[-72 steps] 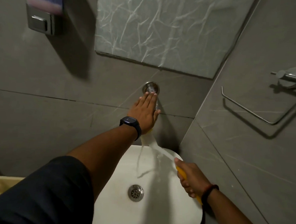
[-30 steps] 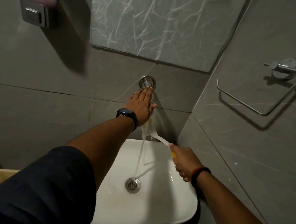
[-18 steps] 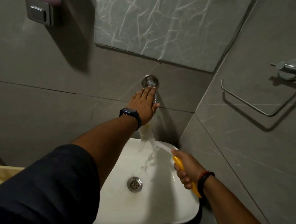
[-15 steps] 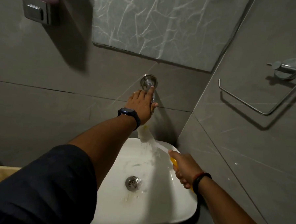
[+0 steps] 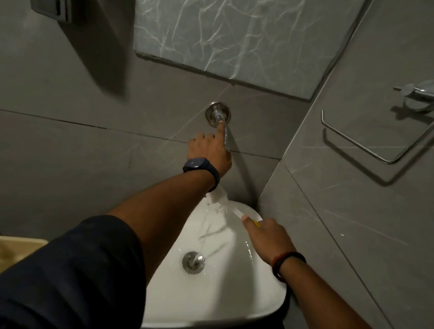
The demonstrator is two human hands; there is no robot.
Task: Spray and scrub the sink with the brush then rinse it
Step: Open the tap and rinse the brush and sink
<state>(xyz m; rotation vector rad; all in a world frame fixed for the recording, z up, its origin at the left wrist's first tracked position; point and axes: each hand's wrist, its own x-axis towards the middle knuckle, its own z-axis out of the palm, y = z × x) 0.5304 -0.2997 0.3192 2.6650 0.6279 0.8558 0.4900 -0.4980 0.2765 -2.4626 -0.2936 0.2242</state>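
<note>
A white sink (image 5: 241, 299) sits in the corner with a metal drain (image 5: 193, 261) at its middle. My left hand (image 5: 209, 151), with a dark watch on the wrist, is closed around the wall tap (image 5: 218, 114), index finger stretched along it. Water runs down into the basin. My right hand (image 5: 267, 238) grips the yellow handle of a brush (image 5: 224, 198). The brush's white head is under the stream at the sink's back rim. Most of the handle is hidden in my fist.
A mirror (image 5: 243, 32) hangs above the tap. A soap dispenser (image 5: 51, 1) is on the wall at the upper left. A chrome towel ring (image 5: 388, 128) juts from the right wall. A beige surface (image 5: 2, 251) lies at the left.
My left hand went from lying flat on the tap to curling around it with the index finger pointing up. The brush stayed under the running water, shifting slightly.
</note>
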